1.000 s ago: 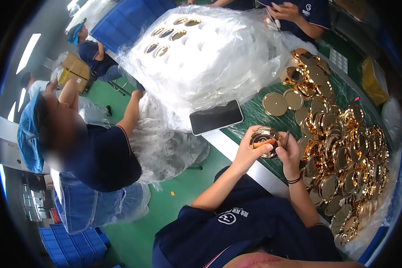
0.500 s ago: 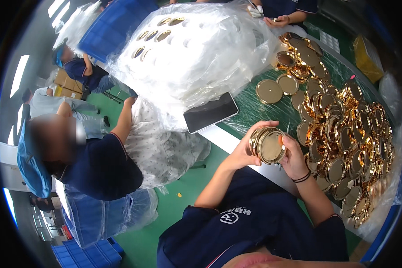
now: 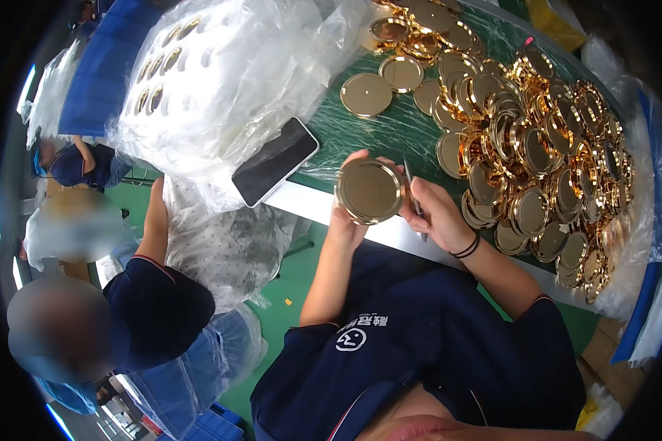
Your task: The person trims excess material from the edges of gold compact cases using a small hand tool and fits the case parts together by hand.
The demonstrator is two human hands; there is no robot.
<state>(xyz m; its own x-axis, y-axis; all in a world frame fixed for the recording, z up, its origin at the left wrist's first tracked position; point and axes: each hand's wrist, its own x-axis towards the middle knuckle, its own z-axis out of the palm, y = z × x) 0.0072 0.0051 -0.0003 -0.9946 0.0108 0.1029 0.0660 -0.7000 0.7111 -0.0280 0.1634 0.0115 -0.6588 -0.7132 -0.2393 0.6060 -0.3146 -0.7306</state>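
Upright in my left hand [image 3: 345,226] is a round gold disc [image 3: 370,192] with a raised rim, its flat face toward me. My fingers wrap its left side and back; whether more discs sit behind it is hidden. Close to its right edge, my right hand [image 3: 443,215] is closed on a slim, dark, pointed tool [image 3: 407,175], whose exact kind I cannot make out. Both hands are over the near edge of the green table [image 3: 331,156]. To their right lies a large heap of similar gold discs [image 3: 533,151].
Left of my hands lies a phone [image 3: 276,163] beside a plastic-wrapped white tray [image 3: 232,95] with several discs. Two loose discs [image 3: 366,95] rest beyond my hands. A co-worker [image 3: 158,312] sits at the left. A blue bin [image 3: 110,70] stands behind the tray.
My view has shifted, so the table things appear farther left and higher. The stacked discs in my left hand have turned face-on, and my right hand has drawn away from their edge, showing the tool.
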